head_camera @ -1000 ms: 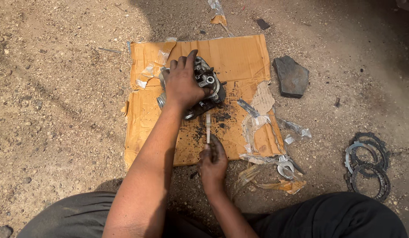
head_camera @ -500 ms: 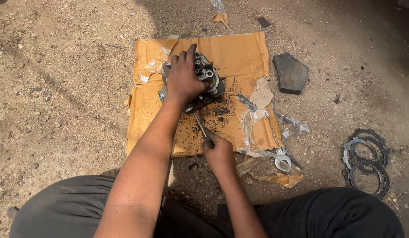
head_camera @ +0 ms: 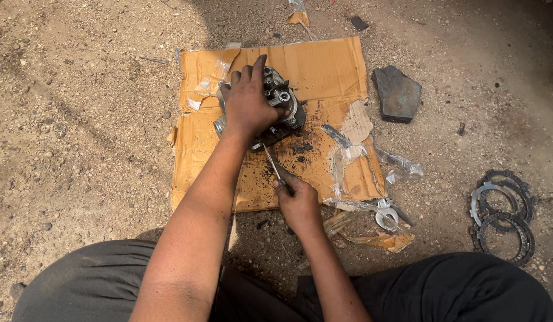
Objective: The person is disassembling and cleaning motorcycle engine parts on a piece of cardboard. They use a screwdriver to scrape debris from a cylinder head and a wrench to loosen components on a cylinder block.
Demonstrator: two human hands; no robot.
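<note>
A greasy metal engine part (head_camera: pixel 280 104) lies on a torn sheet of brown cardboard (head_camera: pixel 324 65) spread over gravel. My left hand (head_camera: pixel 248 102) is clamped over the part from its left side, fingers spread across its top. My right hand (head_camera: pixel 297 200) grips a thin metal tool (head_camera: pixel 271 163), a screwdriver-like rod, whose tip reaches the underside of the part near my left wrist. Black grime and flakes dot the cardboard below the part.
A flat dark stone (head_camera: pixel 397 93) lies right of the cardboard. A stack of toothed metal rings (head_camera: pixel 503 211) sits on the ground at far right. A wrench (head_camera: pixel 387 214) and clear plastic scraps (head_camera: pixel 372 158) lie by the cardboard's right edge. My dark-trousered legs fill the bottom.
My right hand has swung the tool from upright to slanted, its tip now pushed in under the part. My left hand stays clamped on the part.
</note>
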